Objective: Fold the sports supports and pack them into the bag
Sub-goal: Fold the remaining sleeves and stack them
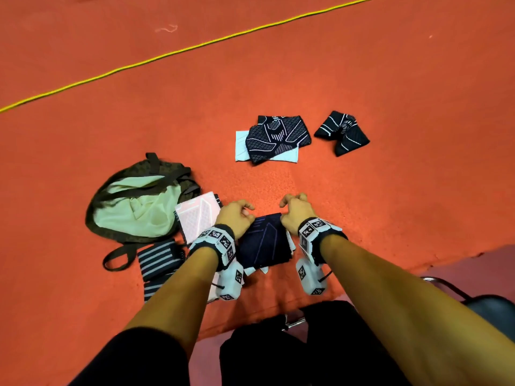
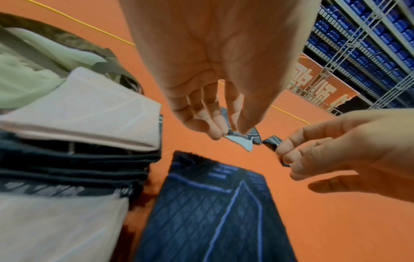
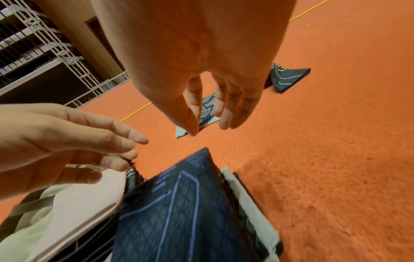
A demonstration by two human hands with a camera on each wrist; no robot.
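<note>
A dark navy support with blue lines lies folded on the orange floor, on top of a white piece. My left hand hovers over its far left corner and my right hand over its far right corner. In the wrist views the left hand and the right hand have loosely curled fingers and hold nothing above the support. The olive bag with pale green lining lies open to the left. A folded pink support sits between the bag and my left hand.
Grey striped wraps lie by the bag's strap. Farther out are a black patterned support on a white piece and another black one. A yellow cord crosses the floor. A chair is at the lower right.
</note>
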